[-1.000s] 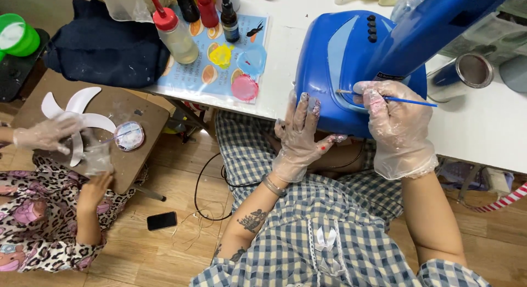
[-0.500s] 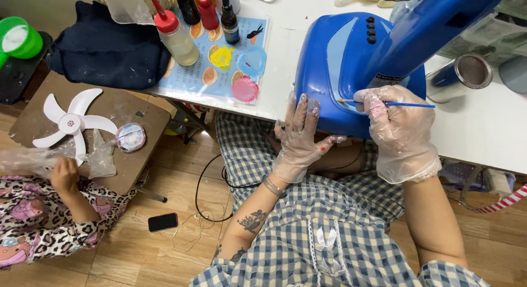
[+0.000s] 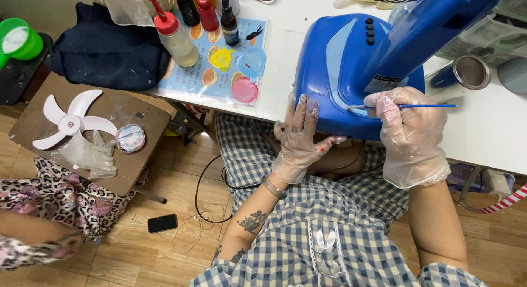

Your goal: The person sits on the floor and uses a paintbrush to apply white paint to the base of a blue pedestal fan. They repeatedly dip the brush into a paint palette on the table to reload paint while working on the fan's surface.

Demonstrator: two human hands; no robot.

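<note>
Right hand [image 3: 409, 136] pinched a thin blue brush [image 3: 409, 106], tip on the blue fan base [image 3: 340, 73] at the counter's [image 3: 494, 133] 6 o'clock edge; left hand [image 3: 299, 141], grip released, braced it flat—short, light strokes were advisable.

One head-worn camera looks steeply down, close over the table [image 3: 285, 56] edge.

Gloved left hand [image 3: 299, 138] spread flat; gloved right hand [image 3: 409, 130] pinched shut.
</note>
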